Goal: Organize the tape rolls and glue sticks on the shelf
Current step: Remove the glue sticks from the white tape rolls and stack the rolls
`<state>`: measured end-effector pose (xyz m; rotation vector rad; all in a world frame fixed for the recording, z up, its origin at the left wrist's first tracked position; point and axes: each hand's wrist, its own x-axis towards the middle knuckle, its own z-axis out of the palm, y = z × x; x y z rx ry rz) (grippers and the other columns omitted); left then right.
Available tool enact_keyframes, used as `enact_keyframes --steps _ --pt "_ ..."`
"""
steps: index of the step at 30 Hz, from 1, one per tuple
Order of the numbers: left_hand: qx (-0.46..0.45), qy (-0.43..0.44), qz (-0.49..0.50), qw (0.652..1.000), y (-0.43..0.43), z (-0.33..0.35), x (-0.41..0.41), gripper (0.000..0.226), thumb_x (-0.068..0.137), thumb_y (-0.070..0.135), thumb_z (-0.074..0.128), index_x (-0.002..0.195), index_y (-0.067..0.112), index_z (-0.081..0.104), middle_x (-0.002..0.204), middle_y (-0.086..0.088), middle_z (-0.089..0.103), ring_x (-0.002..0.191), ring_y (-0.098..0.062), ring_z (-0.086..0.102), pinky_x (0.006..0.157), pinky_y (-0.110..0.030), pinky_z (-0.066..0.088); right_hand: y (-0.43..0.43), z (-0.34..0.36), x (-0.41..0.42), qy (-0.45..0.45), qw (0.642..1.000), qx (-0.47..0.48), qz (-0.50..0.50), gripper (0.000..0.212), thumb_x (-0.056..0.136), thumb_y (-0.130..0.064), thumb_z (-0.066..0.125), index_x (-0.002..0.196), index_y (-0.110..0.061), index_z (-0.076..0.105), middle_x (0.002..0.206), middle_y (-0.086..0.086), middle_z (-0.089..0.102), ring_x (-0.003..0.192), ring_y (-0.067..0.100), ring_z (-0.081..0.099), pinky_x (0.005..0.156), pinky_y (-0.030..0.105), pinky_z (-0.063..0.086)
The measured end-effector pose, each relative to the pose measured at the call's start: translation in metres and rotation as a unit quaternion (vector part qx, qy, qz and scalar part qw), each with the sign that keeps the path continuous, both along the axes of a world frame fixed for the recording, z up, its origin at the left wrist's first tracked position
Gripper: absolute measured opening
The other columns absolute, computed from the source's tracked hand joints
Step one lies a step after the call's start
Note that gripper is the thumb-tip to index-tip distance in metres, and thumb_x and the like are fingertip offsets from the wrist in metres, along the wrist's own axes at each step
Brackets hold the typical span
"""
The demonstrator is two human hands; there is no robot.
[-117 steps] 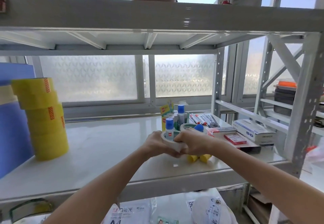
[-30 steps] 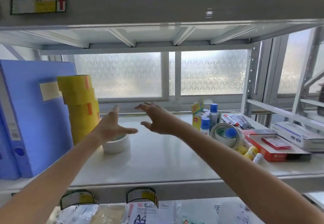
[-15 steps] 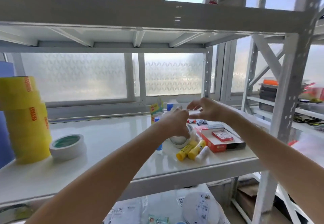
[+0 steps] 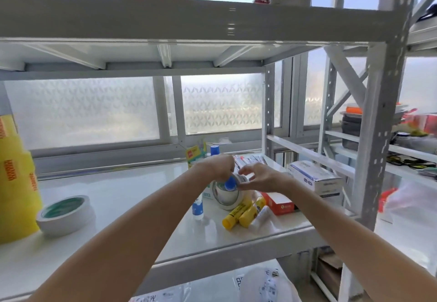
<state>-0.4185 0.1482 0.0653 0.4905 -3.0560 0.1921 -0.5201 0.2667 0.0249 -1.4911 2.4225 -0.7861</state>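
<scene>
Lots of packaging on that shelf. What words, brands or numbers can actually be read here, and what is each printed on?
Nothing reads clearly enough to quote.
Yellow tape stack: red printed marks, blurred.
Yellow-green packet: red logo patch, unreadable.
White and blue box: blue lettering, too small.
Red box: small white logo, unreadable.
Yellow glue sticks: dark print, blurred.
Bags below the shelf: dark characters, cut off and blurred.

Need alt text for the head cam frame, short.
Both hands, left hand and right hand, meet at an upright white tape roll on a white metal shelf, yellow glue sticks lying just in front. A flat white tape roll with green core sits beside stacked yellow tape rolls at left.
</scene>
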Motion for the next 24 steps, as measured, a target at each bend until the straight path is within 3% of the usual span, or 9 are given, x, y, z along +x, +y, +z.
enact_keyframes --steps 7,14,19,24 --pt "-0.014 0.002 0.012 1.0 -0.005 -0.008 -0.014 0.031 0.092 0.006 0.055 0.119 0.015 0.065 0.119 -0.009 0.061 0.098 -0.025 0.063 0.086 -0.036 0.055 -0.02 -0.006 -0.007 0.021 0.999 -0.026 -0.031 0.044 0.091 -0.033 0.061 0.127 -0.009 0.054 0.123 0.008 0.061 0.104 0.018 0.061 0.079 0.024 0.052" --pt "0.011 0.027 0.016 0.999 -0.009 -0.009 -0.021 0.028 0.091 0.004 0.056 0.116 0.011 0.068 0.115 -0.01 0.063 0.091 -0.023 0.062 0.081 -0.032 0.054 -0.027 -0.005 -0.015 0.015 0.999 -0.003 -0.036 0.045 0.088 -0.033 0.065 0.123 -0.007 0.058 0.121 0.011 0.062 0.107 0.021 0.06 0.088 0.029 0.051" --pt "0.024 0.034 0.023 0.999 -0.013 -0.008 -0.023 0.03 0.089 0.002 0.058 0.118 0.009 0.065 0.117 -0.012 0.062 0.097 -0.025 0.063 0.086 -0.034 0.056 -0.04 0.002 -0.019 0.038 0.995 0.036 -0.08 0.048 0.086 -0.038 0.066 0.117 -0.002 0.064 0.118 0.015 0.065 0.108 0.027 0.062 0.093 0.037 0.051" --pt "0.043 0.028 0.023 0.998 -0.015 -0.007 -0.023 0.033 0.088 0.001 0.059 0.121 0.008 0.062 0.118 -0.013 0.061 0.093 -0.024 0.06 0.084 -0.032 0.055 -0.05 -0.008 -0.03 0.029 0.99 0.067 -0.123 0.029 0.086 -0.024 0.068 0.105 -0.003 0.065 0.101 0.013 0.067 0.078 0.016 0.06 0.072 0.026 0.053"
